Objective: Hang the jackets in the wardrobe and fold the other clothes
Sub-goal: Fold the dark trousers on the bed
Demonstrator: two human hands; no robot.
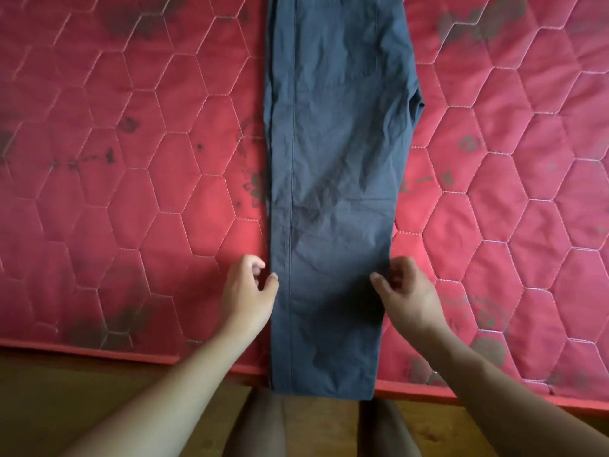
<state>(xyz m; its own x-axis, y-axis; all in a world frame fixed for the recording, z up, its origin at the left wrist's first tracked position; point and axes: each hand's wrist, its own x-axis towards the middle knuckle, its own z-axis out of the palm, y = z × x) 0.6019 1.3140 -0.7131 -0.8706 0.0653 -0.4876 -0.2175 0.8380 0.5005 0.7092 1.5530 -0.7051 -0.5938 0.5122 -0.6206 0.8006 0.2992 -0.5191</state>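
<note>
With the trousers (336, 192) laid flat along the mattress (131, 159), both edges should be pinched level and lifted together so the fold is made straight; on the left hand (248, 291) the curled fingers and thumb are seen apart at one edge, and whether the right hand (408, 293) pinches the other cannot be told.

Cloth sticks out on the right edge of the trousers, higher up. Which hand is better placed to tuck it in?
Right. The right hand is at that same edge of the trousers, below the bulge; the left hand would probably have to cross them.
</note>
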